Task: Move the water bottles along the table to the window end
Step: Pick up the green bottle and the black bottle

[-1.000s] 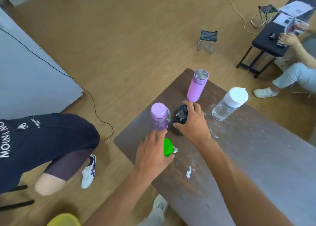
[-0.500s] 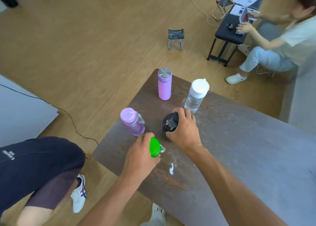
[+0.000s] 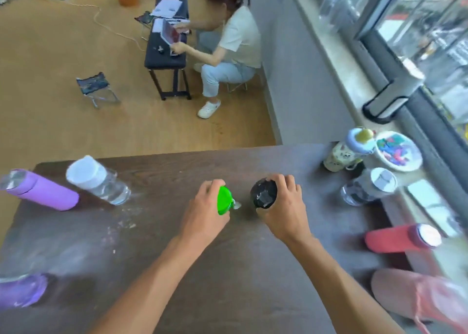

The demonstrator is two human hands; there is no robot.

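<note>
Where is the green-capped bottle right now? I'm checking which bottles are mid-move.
In the head view it is mid-table, gripped in the left hand: the green-capped bottle sits just left of the black-capped bottle held by the right hand.

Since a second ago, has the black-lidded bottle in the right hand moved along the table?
Yes. The black-lidded bottle was beside the purple flask and white-capped bottle; it is now far right of them, towards the window end.

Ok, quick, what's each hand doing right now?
Left hand: closed on the green-capped bottle.
Right hand: closed on the black-capped bottle.
</note>
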